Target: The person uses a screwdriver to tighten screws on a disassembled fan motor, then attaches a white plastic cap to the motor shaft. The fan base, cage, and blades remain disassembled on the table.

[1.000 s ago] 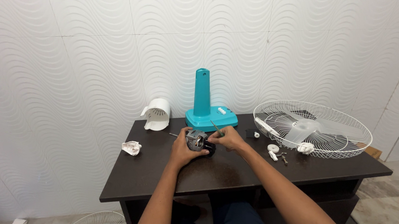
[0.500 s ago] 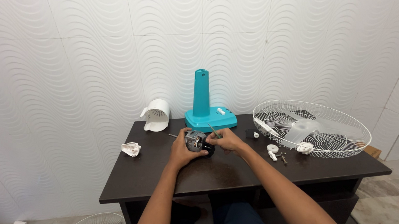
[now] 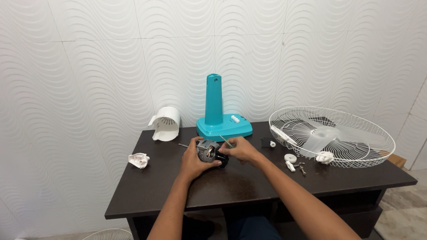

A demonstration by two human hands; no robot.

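Both hands meet at the dark table's (image 3: 153,191) centre: the left hand (image 3: 192,163) grips a fan motor (image 3: 209,151), the right hand (image 3: 241,151) touches it at 3 o'clock. A teal fan base (image 3: 219,118) stands at 12 o'clock, a white wire guard (image 3: 334,136) at 3 o'clock.

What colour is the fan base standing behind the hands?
Teal fan base, clearest in the head view.

A dark table (image 3: 153,193) fills the lower centre, bearing a teal fan base (image 3: 222,124), a white housing (image 3: 166,123), a wire guard (image 3: 331,136) at right and a small white part (image 3: 139,160) at left.
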